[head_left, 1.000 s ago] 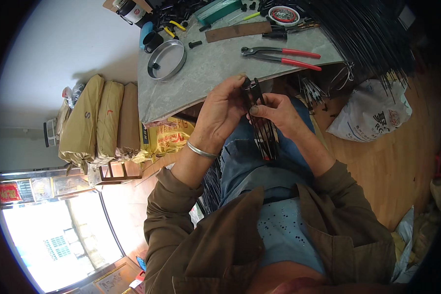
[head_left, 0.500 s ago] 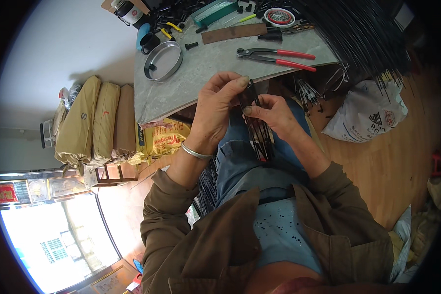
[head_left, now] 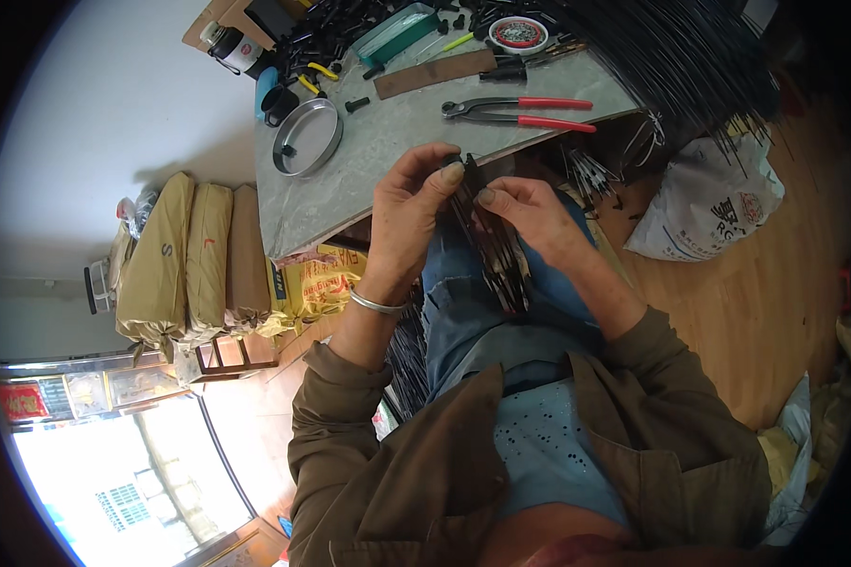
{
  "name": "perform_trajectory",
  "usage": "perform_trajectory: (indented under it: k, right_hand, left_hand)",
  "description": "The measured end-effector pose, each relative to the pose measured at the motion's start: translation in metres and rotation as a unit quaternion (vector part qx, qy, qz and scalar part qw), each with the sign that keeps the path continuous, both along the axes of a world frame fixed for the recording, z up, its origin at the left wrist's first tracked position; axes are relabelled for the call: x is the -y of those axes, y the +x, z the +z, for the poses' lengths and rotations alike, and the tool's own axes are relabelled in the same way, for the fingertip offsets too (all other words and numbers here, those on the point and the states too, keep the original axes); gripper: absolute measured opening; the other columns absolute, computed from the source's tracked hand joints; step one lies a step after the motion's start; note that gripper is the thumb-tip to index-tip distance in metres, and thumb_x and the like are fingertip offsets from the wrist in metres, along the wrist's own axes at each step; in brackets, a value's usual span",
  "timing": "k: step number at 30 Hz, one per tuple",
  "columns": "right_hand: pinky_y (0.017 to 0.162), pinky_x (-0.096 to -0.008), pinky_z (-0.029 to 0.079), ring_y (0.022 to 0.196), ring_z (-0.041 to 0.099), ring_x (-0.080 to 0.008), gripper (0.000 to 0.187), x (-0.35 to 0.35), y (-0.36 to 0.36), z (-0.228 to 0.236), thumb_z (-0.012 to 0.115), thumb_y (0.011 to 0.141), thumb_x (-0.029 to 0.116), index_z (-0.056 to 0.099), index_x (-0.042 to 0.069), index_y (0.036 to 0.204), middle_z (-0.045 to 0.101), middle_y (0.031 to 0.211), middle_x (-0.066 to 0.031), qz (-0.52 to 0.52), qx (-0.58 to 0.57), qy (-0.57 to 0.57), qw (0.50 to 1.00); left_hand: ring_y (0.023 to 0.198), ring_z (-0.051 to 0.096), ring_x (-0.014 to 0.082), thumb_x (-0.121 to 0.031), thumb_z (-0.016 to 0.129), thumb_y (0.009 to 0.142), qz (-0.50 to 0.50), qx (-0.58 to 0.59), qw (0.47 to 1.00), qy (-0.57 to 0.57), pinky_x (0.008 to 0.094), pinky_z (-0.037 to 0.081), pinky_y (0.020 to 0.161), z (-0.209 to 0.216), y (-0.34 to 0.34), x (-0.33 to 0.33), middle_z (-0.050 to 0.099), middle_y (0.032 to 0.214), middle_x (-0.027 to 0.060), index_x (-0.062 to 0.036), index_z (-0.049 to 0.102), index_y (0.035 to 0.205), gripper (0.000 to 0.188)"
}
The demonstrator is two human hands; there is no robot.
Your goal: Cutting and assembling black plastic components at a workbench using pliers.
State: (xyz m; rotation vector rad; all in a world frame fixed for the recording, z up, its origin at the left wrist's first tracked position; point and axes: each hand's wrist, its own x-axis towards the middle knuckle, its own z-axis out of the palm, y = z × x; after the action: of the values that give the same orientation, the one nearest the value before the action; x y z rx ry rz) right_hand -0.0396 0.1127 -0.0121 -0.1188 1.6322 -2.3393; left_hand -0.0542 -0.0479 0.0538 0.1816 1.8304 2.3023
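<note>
A bundle of thin black ribs, looking like a folded umbrella frame, hangs above my lap just off the table's near edge. My left hand is closed at the bundle's upper end, thumb pressed against the fingers around a dark tip. On the bundle's right side, a little lower, my right hand pinches some of the ribs between thumb and fingers. The lower ends of the ribs lie over my jeans. Exactly which rib each hand grips is too small to make out.
On the grey table lie red-handled pincers, a brown strip, a round metal tray, a green box and a dish of small parts. Long black rods overhang the right side, above a white sack.
My left hand has shifted slightly left and down, and the ribs' upper ends have spread apart. My right hand stays close to the bundle. The whole view has tilted a little.
</note>
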Motion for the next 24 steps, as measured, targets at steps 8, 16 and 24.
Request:
perform_trajectory:
  k: [8, 16, 24]
  right_hand:
    - [0.061, -0.0212, 0.042, 0.067, 0.049, -0.0036, 0.021, -0.006, 0.008, 0.023, 0.062, 0.089, 0.021, 0.063, -0.001, 0.087, 0.057, 0.072, 0.0030, -0.025, -0.091, 0.192, 0.977]
    - [0.058, -0.0210, 0.041, 0.066, 0.047, -0.0026, 0.021, -0.012, 0.004, 0.021, 0.064, 0.088, 0.021, 0.060, 0.002, 0.081, 0.055, 0.071, 0.0049, 0.011, -0.073, 0.176, 0.982]
    - [0.055, -0.0205, 0.042, 0.064, 0.051, -0.0032, 0.017, -0.019, 0.002, 0.010, 0.066, 0.086, 0.022, 0.058, 0.007, 0.081, 0.055, 0.073, 0.0053, 0.123, 0.000, 0.050, 0.991]
  left_hand:
    - [0.078, 0.054, 0.0053, -0.010, 0.067, 0.085, -0.007, 0.021, 1.000, 0.016, 0.0186, 0.043, 0.068, -0.005, -0.001, 0.004, 0.062, 0.090, -0.0008, -0.0035, 0.063, 0.108, 0.025]
    - [0.081, 0.055, 0.0070, -0.013, 0.068, 0.085, -0.025, 0.004, 0.998, 0.053, 0.0203, 0.044, 0.072, -0.003, 0.007, 0.000, 0.063, 0.094, 0.0005, -0.0035, 0.063, 0.110, 0.028]
    - [0.083, 0.056, 0.0108, -0.020, 0.063, 0.089, -0.096, -0.041, 0.990, 0.099, 0.0232, 0.045, 0.077, -0.011, 0.010, -0.003, 0.061, 0.097, 0.0027, -0.0029, 0.059, 0.115, 0.032]
